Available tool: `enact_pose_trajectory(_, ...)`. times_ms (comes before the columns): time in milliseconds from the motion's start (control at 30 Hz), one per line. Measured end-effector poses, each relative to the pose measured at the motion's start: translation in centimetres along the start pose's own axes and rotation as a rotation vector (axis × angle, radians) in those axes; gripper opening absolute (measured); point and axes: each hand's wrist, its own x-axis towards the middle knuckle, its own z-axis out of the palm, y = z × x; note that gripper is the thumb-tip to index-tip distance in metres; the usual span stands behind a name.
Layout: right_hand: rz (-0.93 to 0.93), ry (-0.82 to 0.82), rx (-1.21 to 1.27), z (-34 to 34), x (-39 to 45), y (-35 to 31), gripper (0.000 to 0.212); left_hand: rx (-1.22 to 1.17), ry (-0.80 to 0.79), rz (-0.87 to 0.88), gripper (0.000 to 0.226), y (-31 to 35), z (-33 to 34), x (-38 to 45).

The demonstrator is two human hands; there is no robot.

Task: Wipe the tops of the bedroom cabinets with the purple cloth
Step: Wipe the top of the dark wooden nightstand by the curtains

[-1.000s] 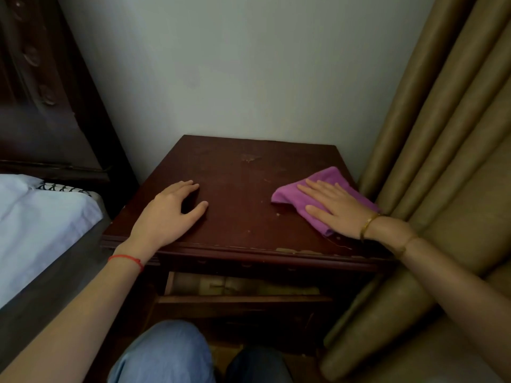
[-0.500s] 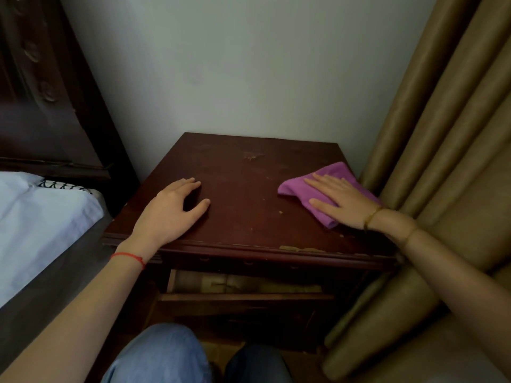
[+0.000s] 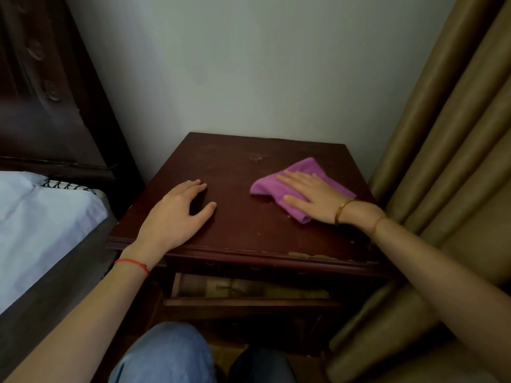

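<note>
R hand (image 3: 318, 199): flat, fingers straight, pressing purple cloth (image 3: 279, 186) for wiping near cabinet top's (image 3: 249, 225) right edge.
L hand (image 3: 177, 214): relaxed, empty, on front-left corner, prob bracing.

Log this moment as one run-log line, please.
step: wiping cabinet top | right hand: flat on purple cloth, right-rear area | left hand: resting on top, front left | drawer: partly open

The dark wooden cabinet (image 3: 235, 230) (front edge chipped) bears a purple cloth (image 3: 279, 186) and both hands.
</note>
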Motion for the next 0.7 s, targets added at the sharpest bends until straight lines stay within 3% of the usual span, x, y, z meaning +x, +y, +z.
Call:
enact_pose_trajectory(67, 0.14, 0.0, -0.043, -0.6, 1.7, 1.7, 0.059, 0.004, 0.003, -0.002, 0.058, 0.1, 0.0, 0.0)
enact_pose_trajectory(133, 0.169, -0.003, -0.076, -0.6, 3.0, 1.2, 0.059, 0.006, 0.005, -0.003, 0.058, 0.1, 0.0, 0.0)
enact_pose_trajectory(367, -0.174, -0.015, 0.028, 0.6, 1.9, -3.0, 0.062, -0.002, 0.023, 0.0, 0.056, 0.1, 0.1, 0.0)
enact_pose_trajectory(567, 0.109, -0.001, -0.013, -1.1, 7.6, 2.0, 0.062, 0.002, 0.022, -0.002, 0.058, 0.0, 0.1, 0.0)
enact_pose_trajectory(700, 0.088, 0.058, 0.005, -0.7, 11.5, 0.9, 0.061, 0.009, 0.028, 0.0, 0.058, 0.2, 0.0, 0.0)
